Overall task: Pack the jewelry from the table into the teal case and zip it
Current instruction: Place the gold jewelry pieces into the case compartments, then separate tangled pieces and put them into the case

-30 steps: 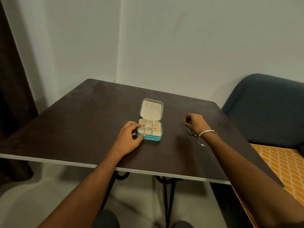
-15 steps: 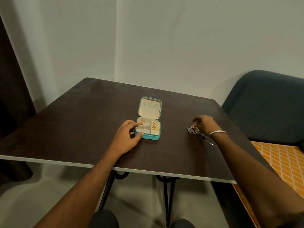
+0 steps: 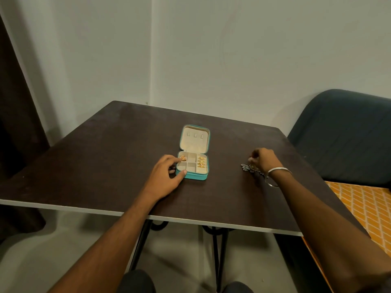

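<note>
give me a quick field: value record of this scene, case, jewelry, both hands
case: teal case open on the dark table, lid laid back, unzipped
in case: gold earring in the far left compartment; gold rings in the right slot
on table: silver jewelry right of the case, not yet packed
left hand: left hand at the case's left edge, thumb on the near corner, fingertip at the gold earring
right hand: right hand over the silver jewelry, fingers curled; grip hidden
wrist: silver bangle on the right wrist
</note>
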